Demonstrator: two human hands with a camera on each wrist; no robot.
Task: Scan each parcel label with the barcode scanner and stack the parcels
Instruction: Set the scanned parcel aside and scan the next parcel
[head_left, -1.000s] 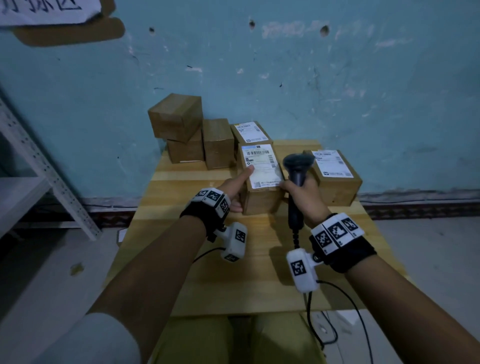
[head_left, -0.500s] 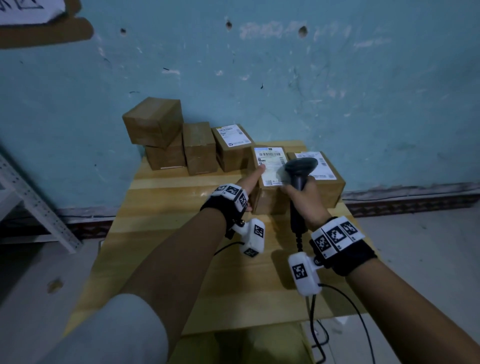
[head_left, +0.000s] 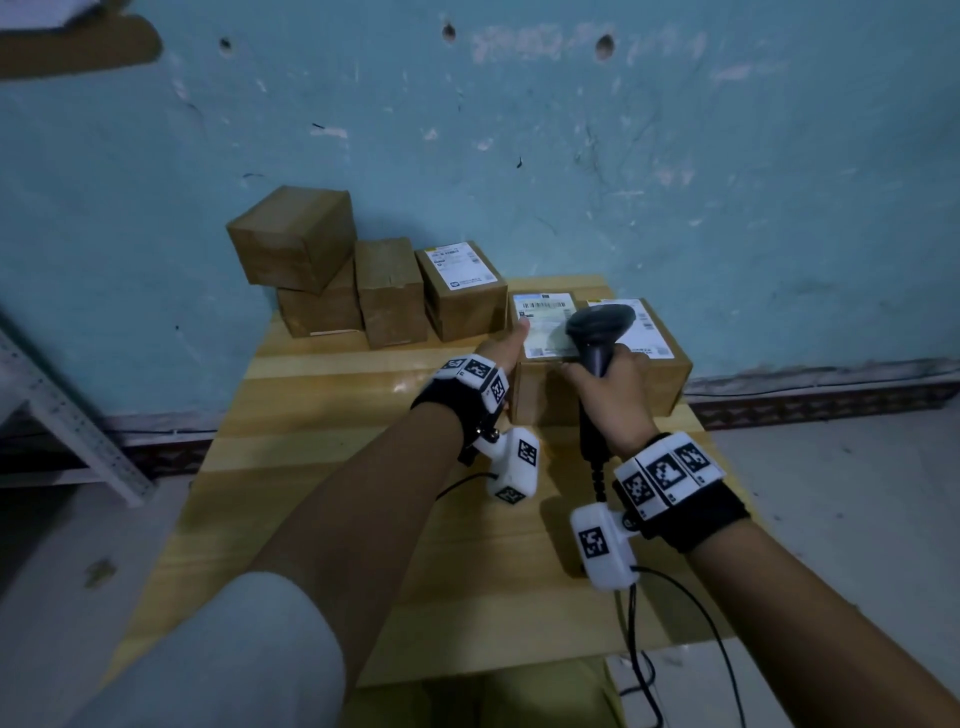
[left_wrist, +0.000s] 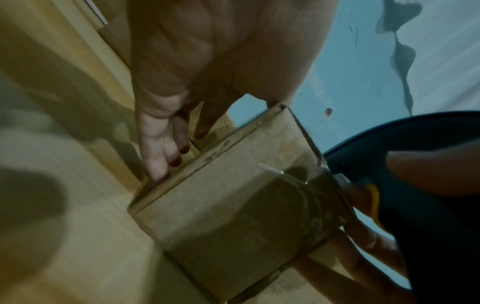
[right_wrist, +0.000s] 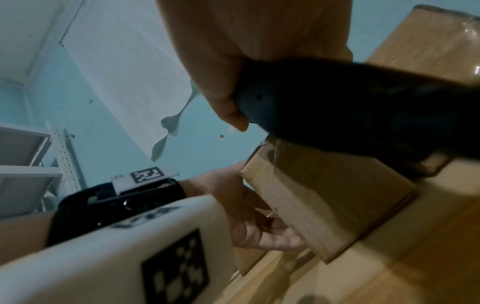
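A brown parcel (head_left: 540, 397) with a white label (head_left: 543, 325) stands on the wooden table (head_left: 363, 519), close beside a second labelled parcel (head_left: 665, 369) on its right. My left hand (head_left: 501, 348) grips the first parcel, thumb on its top edge and fingers (left_wrist: 166, 144) down its left side. My right hand (head_left: 615, 400) holds the black barcode scanner (head_left: 597, 327) by the handle, head just above the label and covering part of it. The left wrist view shows the parcel (left_wrist: 233, 205) and the scanner (left_wrist: 428, 195); the right wrist view shows the scanner (right_wrist: 363, 115) above the parcel (right_wrist: 324, 195).
Against the blue wall at the back left stand another labelled parcel (head_left: 460, 291), a plain box (head_left: 389, 291) and two stacked plain boxes (head_left: 296, 244). A metal shelf frame (head_left: 67, 415) stands left of the table. The scanner cable (head_left: 639, 649) hangs over the near edge.
My left hand has slid the parcel to the right and back, up beside the second labelled parcel. The scanner has stayed over its label, moving along with it.
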